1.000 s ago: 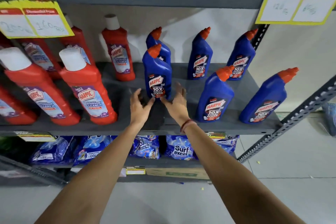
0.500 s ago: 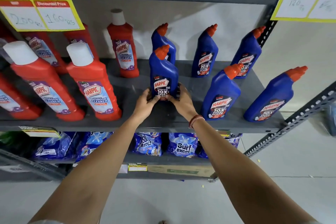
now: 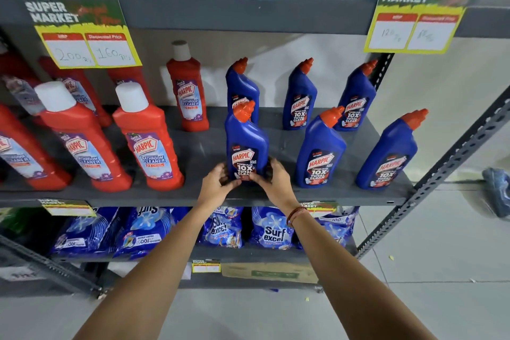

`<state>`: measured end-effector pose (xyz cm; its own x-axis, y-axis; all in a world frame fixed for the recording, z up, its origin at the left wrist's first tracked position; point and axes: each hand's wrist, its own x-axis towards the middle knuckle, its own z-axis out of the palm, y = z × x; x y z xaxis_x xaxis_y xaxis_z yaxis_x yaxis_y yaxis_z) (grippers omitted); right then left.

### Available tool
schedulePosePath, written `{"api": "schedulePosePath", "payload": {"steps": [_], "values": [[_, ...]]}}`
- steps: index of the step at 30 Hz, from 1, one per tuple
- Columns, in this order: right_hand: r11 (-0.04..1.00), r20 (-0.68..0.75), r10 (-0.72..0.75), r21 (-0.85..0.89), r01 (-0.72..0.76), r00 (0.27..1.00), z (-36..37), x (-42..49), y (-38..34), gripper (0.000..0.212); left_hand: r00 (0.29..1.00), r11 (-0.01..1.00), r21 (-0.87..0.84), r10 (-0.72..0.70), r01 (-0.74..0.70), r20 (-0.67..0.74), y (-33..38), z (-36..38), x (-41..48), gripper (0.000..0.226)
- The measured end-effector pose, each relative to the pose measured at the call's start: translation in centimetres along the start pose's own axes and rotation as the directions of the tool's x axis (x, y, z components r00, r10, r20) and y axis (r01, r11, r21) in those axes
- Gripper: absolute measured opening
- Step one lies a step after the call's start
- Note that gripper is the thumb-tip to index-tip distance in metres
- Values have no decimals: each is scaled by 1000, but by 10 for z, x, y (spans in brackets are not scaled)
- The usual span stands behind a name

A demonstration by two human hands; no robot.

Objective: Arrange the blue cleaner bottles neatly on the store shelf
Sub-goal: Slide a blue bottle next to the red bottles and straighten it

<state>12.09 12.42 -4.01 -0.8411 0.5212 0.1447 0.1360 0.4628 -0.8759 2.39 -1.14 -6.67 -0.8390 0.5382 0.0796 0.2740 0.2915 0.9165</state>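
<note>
Several blue cleaner bottles with orange caps stand upright on the grey shelf (image 3: 198, 196). The front-left blue bottle (image 3: 245, 138) is held at its base from both sides by my left hand (image 3: 218, 182) and my right hand (image 3: 276, 176). Directly behind it stands another blue bottle (image 3: 242, 85). Two more stand at the back: one (image 3: 299, 96) in the middle, one (image 3: 357, 96) at the right. In the front row stand a middle bottle (image 3: 320, 152) and a right bottle (image 3: 386, 154) near the shelf's right end.
Red bathroom cleaner bottles (image 3: 146, 141) with white caps fill the shelf's left half. Blue detergent packs (image 3: 271, 229) lie on the shelf below. Price cards (image 3: 88, 44) hang from the upper shelf. A slotted metal upright (image 3: 452, 163) slants at the right.
Both hands closed in on the base of the front-left blue bottle and now grip it; the bottle has been drawn toward the shelf's front edge. The camera tilted upward.
</note>
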Motion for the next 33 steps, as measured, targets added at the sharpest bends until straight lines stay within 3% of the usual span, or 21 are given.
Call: {"api": "schedulePosePath", "payload": {"steps": [5,27,33], "values": [[999,23,22,-26,-21,999,-1,-2,0,51,1000,1000,6,11,-11,3,3,-4,-3,49],[997,76,72,5,-73,994,-3,-8,0,49,999,999,7,-31,31,-24,14,-7,-19,48],[995,-6,96,2,-96,995,-5,-16,-3,44,986,998,65,-10,21,-169,18,-4,-35,40]]}}
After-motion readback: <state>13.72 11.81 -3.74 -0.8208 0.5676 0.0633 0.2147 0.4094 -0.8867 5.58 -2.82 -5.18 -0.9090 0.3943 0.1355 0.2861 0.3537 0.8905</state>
